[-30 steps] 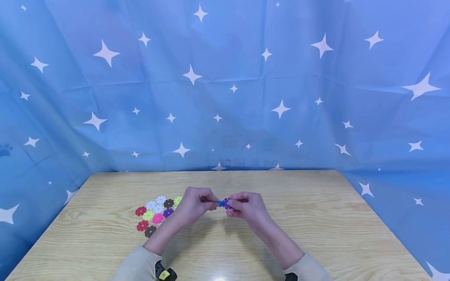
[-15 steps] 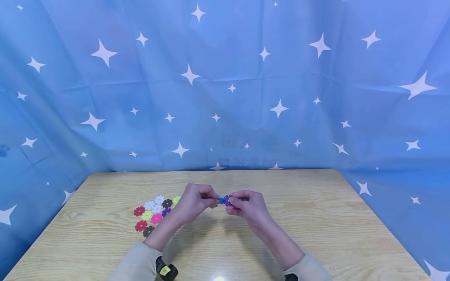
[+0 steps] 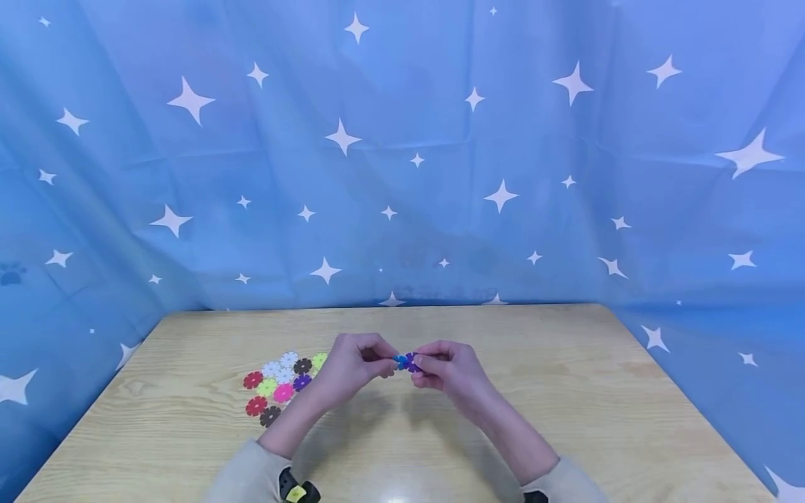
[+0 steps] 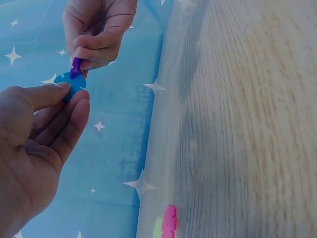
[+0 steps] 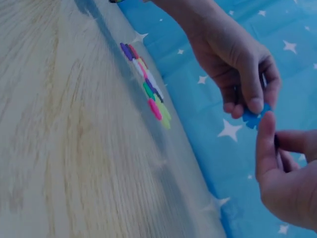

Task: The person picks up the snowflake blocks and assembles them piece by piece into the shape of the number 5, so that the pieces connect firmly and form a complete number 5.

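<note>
My left hand pinches a blue snowflake disc between thumb and fingers. Opposite it, the right hand grips a purple snowflake disc by its outer side. The two discs meet edge to edge above the table, and in the left wrist view the purple one stands edge-on, crosswise to the blue face at its notched rim. Fingers cover part of each disc. From the right wrist camera, the purple disc is mostly hidden behind the right fingers.
Loose snowflake discs in several colours, among them a pink disc and a red disc, lie on the wooden table left of the hands, partly behind the left forearm. A blue star-patterned curtain hangs behind the table.
Both hands sit slightly further right in the head view, still holding the joined discs. More of the blue disc shows beside the left fingertips. The loose discs lie as before.
</note>
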A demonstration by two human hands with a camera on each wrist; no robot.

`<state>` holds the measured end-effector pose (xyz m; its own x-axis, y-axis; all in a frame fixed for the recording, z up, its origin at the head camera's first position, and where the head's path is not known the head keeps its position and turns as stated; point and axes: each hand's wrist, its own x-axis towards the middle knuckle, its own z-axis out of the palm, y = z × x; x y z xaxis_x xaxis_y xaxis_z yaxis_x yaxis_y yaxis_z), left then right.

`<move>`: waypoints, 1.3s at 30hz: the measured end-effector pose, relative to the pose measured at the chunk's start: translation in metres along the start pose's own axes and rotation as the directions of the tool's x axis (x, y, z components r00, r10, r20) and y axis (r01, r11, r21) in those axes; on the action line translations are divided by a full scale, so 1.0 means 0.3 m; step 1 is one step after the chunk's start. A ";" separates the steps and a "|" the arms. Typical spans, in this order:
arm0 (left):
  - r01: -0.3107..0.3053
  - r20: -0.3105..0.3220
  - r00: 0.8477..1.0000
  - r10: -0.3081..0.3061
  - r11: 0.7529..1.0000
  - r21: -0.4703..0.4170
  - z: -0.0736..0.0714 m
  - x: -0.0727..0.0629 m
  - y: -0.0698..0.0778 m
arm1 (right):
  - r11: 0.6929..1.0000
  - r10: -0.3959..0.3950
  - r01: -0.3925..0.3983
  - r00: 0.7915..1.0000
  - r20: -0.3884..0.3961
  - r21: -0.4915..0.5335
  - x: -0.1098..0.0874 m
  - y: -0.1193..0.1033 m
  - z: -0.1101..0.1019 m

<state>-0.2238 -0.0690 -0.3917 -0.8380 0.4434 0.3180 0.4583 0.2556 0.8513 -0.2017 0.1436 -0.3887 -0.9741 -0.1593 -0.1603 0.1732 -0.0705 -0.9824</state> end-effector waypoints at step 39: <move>0.131 0.060 0.988 -0.139 0.983 0.129 -0.105 -0.060 -0.095 | 0.917 -0.290 0.293 0.956 0.052 -0.272 -0.005 0.034 0.010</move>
<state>-0.2312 -0.1113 -0.4085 -0.8742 0.4546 0.1706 0.3792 0.4197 0.8247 -0.1980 0.1402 -0.3982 -0.9735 -0.1833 0.1364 -0.1660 0.1569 -0.9736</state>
